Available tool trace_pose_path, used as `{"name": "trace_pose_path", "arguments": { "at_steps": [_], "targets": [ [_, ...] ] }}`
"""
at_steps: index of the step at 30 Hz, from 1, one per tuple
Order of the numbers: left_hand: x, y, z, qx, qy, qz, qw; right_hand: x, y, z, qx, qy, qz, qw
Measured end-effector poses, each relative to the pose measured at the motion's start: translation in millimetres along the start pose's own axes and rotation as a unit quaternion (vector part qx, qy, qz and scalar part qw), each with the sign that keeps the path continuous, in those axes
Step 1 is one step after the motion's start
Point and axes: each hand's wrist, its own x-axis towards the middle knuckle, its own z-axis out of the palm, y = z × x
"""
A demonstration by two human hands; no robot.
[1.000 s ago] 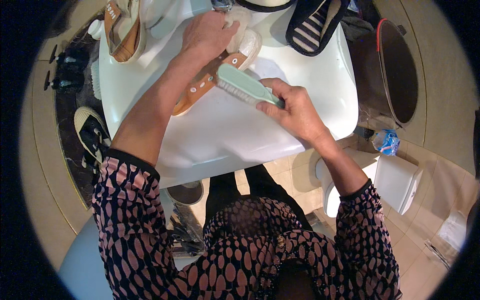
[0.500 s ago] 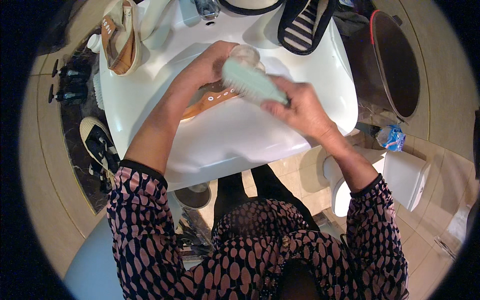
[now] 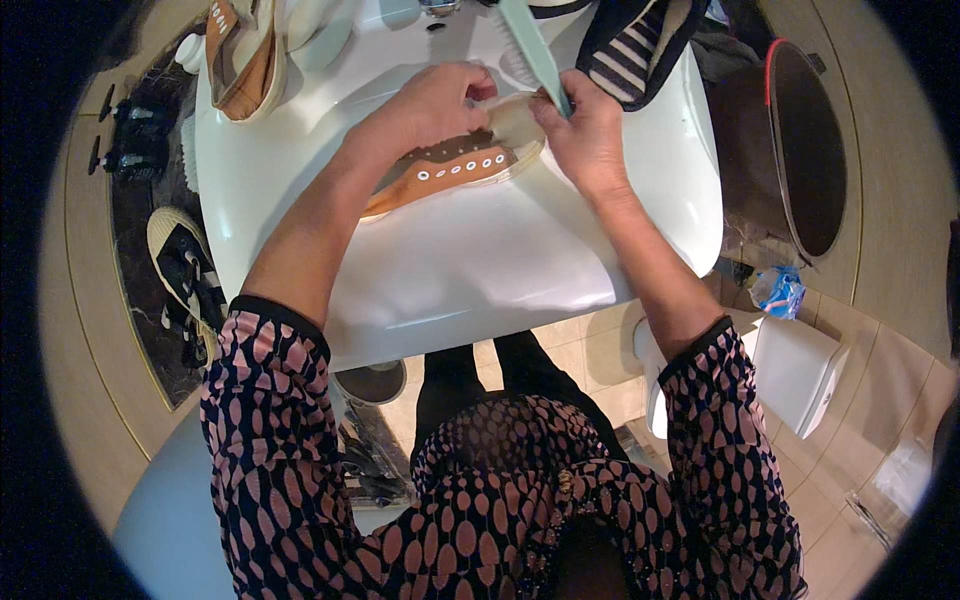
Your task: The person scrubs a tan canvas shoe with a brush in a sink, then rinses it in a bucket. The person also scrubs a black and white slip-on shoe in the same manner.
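Note:
A tan canvas sneaker [image 3: 452,174] with white eyelets and a pale toe lies tilted in the white washbasin [image 3: 470,290]. My left hand [image 3: 435,105] reaches over its far side, fingers curled near the toe; whatever they pinch is too small to make out. My right hand [image 3: 588,135] grips a pale green scrub brush [image 3: 532,50], held upright with its bristles facing left. The fingertips of that hand are also at the edge of the sneaker's toe.
A second tan sneaker [image 3: 245,75] rests on the basin's left rim. A striped-lined black slipper [image 3: 640,50] lies at the far right. Dark pump bottles [image 3: 135,140] and a black-and-cream shoe [image 3: 185,265] stand left. A dark round bin [image 3: 805,150] and a white toilet [image 3: 790,370] are right.
The brush has swung from lying across the sneaker's toe to upright, away from it. My right hand has moved up to the toe's edge. My left fingers have shifted and curled.

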Motion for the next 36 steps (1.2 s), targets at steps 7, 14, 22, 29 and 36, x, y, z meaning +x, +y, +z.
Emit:
{"name": "trace_pose_path", "arguments": {
  "at_steps": [7, 14, 22, 29, 36],
  "targets": [
    [-20.5, -11.4, 9.4, 0.191, 0.087, 0.001, 0.978, -2.6, 4.6, 5.0, 0.099, 0.002, 0.033, 0.995],
    [-12.7, -11.7, 15.0, 0.14, 0.125, 0.121, 0.975, 0.9, 5.3, 3.6, 0.089, -0.013, 0.094, 0.991],
    [-3.7, -27.7, 22.7, 0.004, 0.104, 0.004, 0.995, 5.0, 7.1, 7.3, 0.034, -0.007, 0.053, 0.998],
    [10.8, -47.6, 32.1, -0.02, 0.144, 0.006, 0.989, 3.0, 14.0, 1.9, -0.09, -0.05, -0.011, 0.995],
    [21.6, -37.9, 30.7, 0.025, 0.095, -0.155, 0.983, -18.7, -20.3, -26.3, -0.064, -0.118, 0.032, 0.99]
  ]
}}
